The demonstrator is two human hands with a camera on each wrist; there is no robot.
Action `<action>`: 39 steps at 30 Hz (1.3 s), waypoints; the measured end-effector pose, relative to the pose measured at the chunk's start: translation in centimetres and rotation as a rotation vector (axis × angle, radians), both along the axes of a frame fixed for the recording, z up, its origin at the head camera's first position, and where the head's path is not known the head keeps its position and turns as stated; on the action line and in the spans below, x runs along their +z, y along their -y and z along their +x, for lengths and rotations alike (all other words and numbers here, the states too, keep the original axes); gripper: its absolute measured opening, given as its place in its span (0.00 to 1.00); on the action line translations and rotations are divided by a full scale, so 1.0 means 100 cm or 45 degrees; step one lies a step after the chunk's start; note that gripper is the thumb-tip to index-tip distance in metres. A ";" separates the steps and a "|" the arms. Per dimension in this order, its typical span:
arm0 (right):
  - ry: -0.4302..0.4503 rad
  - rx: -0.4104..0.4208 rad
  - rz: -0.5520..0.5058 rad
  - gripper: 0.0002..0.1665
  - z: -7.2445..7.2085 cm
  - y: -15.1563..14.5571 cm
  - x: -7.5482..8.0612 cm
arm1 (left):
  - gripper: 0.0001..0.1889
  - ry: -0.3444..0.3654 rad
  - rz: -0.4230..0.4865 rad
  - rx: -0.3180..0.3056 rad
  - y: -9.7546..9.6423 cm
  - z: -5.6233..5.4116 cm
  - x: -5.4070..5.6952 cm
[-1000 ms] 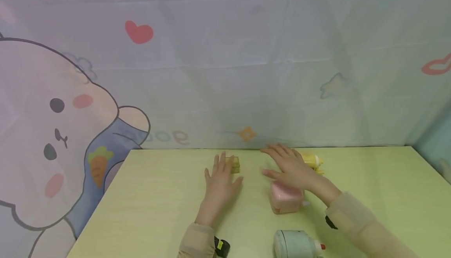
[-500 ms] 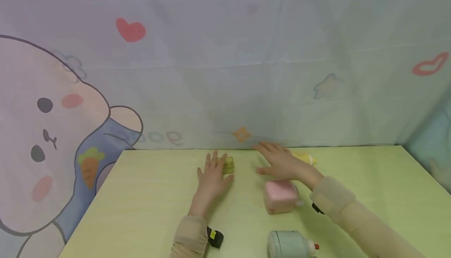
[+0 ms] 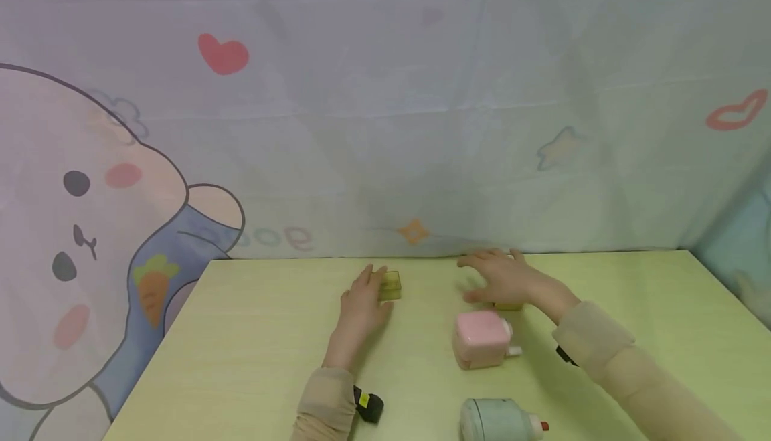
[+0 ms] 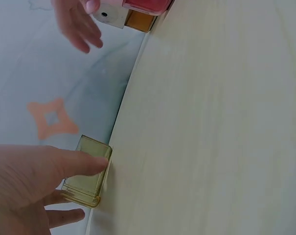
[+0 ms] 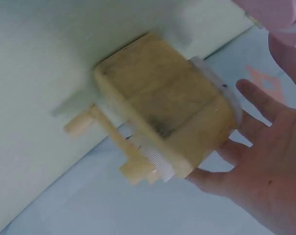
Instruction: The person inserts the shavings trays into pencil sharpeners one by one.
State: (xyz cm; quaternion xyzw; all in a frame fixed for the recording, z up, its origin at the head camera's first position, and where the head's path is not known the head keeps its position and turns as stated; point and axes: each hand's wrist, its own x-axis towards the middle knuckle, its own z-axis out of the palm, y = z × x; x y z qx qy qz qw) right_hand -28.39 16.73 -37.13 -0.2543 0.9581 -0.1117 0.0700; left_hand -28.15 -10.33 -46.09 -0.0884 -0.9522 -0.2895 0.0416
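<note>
Left hand [image 3: 360, 312] narrower now, pinching box [image 4: 92, 146]. Right hand [image 3: 506, 278], fingers wide, touches sharpener [image 5: 157, 90], now nearer; both seem in play.

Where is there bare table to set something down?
The table is free left of the left hand, right of the right sleeve, and between that left hand and the pink sharpener. Crowded: around the right hand, with the yellow sharpener and pink sharpener close together.

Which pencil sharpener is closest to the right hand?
The yellow pencil sharpener: the right hand partly covers it in the head view. The pink sharpener and pale green sharpener sit lower in that view, uncovered by it.
</note>
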 end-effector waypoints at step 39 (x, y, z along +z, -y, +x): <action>-0.216 0.024 -0.071 0.38 -0.012 -0.051 -0.039 | 0.30 0.139 0.504 -0.027 0.026 -0.014 -0.015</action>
